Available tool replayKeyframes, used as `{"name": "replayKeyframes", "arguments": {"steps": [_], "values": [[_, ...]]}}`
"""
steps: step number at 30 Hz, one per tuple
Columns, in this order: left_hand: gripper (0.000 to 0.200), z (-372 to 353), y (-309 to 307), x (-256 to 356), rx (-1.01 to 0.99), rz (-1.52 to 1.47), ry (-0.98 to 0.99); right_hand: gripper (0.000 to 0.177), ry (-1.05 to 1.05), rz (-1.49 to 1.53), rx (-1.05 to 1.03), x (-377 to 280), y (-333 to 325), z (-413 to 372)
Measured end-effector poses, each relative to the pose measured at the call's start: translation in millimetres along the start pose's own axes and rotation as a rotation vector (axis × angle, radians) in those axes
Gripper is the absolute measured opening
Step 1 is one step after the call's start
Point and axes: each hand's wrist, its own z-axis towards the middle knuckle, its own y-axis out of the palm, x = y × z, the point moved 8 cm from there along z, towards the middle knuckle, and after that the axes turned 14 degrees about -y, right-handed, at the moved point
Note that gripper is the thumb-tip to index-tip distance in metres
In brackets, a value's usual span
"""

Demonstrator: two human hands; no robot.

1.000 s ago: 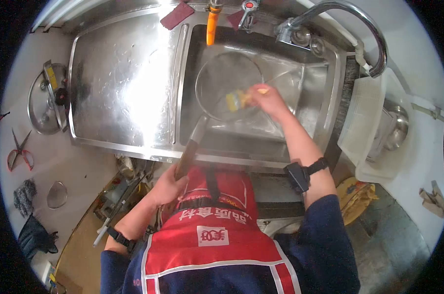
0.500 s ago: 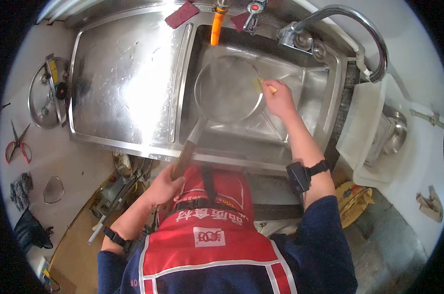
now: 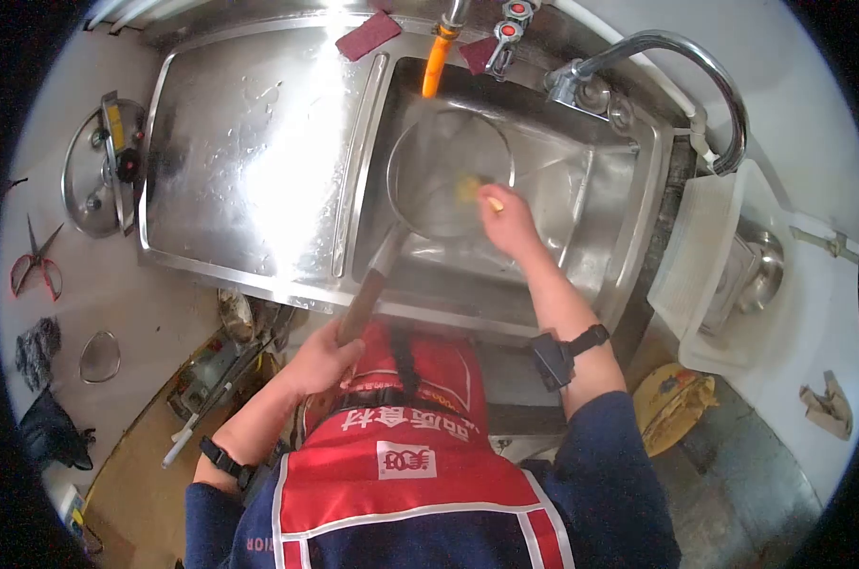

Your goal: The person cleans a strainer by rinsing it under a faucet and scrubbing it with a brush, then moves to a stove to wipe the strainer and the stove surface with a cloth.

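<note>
Over the sink (image 3: 548,171), we see left hand (image 3: 325,362) clamped on the long-handled utensil (image 3: 389,250), axis slanting away rightward; right hand (image 3: 511,226), closed on brush (image 3: 470,188), nearer utensil's round end.

Right hand (image 3: 511,224) shifts left and nearer the body versus half a second ago. Yellow brush (image 3: 468,189), then at the right rim of the round pan (image 3: 429,161), now blurred over its inside. Right forearm (image 3: 553,294) swings in too. View shifts; second red-dotted tap knob (image 3: 518,10) appears.
</note>
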Motion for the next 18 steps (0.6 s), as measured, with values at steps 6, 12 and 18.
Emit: {"name": "replayKeyframes", "arguments": {"steps": [6,12,18], "values": [[0.039,4.3,-33.1,5.9,0.54,0.58,0.455,0.02,0.008,-0.283,0.414,-1.6,-59.2,-14.5],[0.03,-22.0,-4.4,24.8,0.117,0.104,0.005,0.021,0.066,0.611,0.616,10.4,-13.5,7.5],[0.033,-18.6,3.6,15.9,0.023,-0.044,0.029,0.02,0.191,0.206,0.077,8.9,-1.9,10.0]]}}
